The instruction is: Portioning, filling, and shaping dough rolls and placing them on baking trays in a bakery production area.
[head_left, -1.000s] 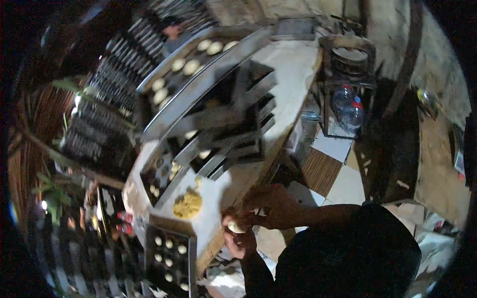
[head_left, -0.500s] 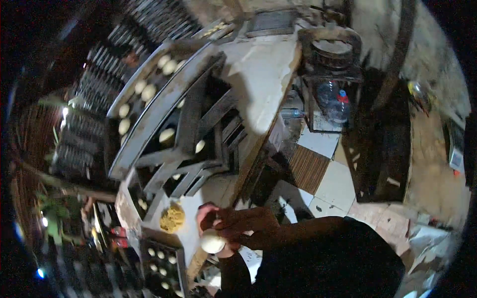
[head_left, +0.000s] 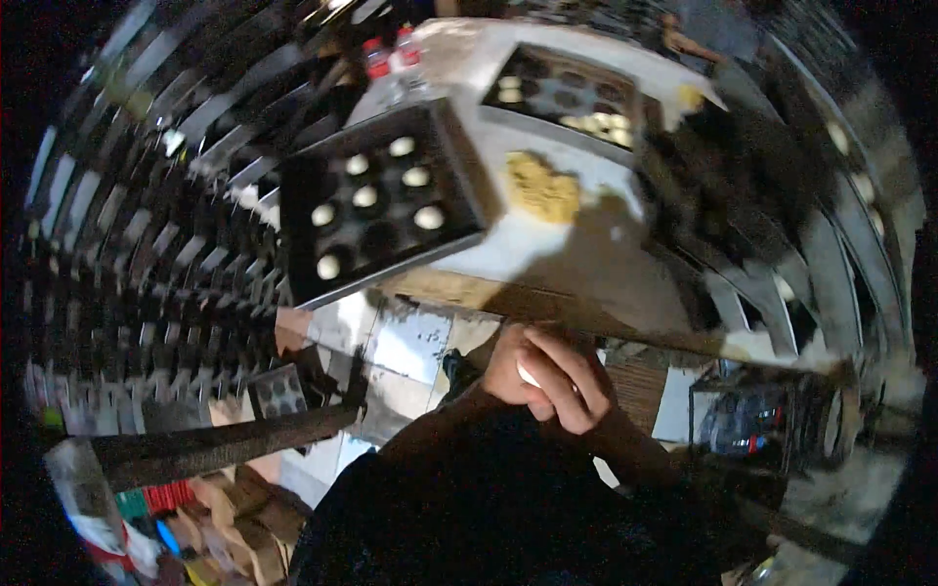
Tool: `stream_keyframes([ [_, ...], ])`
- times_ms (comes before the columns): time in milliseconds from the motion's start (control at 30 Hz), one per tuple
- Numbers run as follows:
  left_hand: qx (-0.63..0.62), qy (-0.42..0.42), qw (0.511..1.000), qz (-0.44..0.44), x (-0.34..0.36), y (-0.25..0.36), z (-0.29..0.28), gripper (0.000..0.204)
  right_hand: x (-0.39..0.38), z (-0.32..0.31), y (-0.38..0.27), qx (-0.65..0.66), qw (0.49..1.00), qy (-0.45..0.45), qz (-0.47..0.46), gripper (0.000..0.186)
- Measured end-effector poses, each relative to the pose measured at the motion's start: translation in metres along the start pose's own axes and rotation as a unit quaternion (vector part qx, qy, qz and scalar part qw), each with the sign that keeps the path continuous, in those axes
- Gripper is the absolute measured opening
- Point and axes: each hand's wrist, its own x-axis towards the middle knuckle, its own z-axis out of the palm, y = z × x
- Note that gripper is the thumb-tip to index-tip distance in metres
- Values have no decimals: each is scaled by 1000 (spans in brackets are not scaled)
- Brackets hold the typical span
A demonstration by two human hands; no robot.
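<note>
Close to my body, my two hands are clasped together around a white dough ball, and only a small piece of it shows between the fingers. My left hand cups it from the left. My right hand has its fingers wrapped over it from the right. Ahead on the white worktable lies a crumbly yellow mound. A dark baking tray to the left holds several round dough balls, spaced apart.
Farther back stands a second dark tray with dough pieces clustered at one corner. Bottles with red caps stand behind the left tray. Stacked trays rise at the right, slatted racks at the left. Cardboard boxes lie low left.
My view has swung far to the left, so the tray of spaced dough balls now lies ahead. My hands have closed around the dough ball, which was more exposed before.
</note>
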Motion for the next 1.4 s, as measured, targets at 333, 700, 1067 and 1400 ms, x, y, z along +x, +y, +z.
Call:
stream_keyframes([
  [333,393,550,644,359,-270,5,5,43,96,249,12,618,556,-231,505,39],
  [700,154,733,403,526,-377,-33,4,22,113,385,78,130,842,-520,51,71],
  [1067,413,609,527,426,-237,132,-5,32,111,222,103,195,953,-154,174,49],
  [1400,829,399,389,51,140,441,-162,26,-45,61,163,200,820,-10,537,25],
])
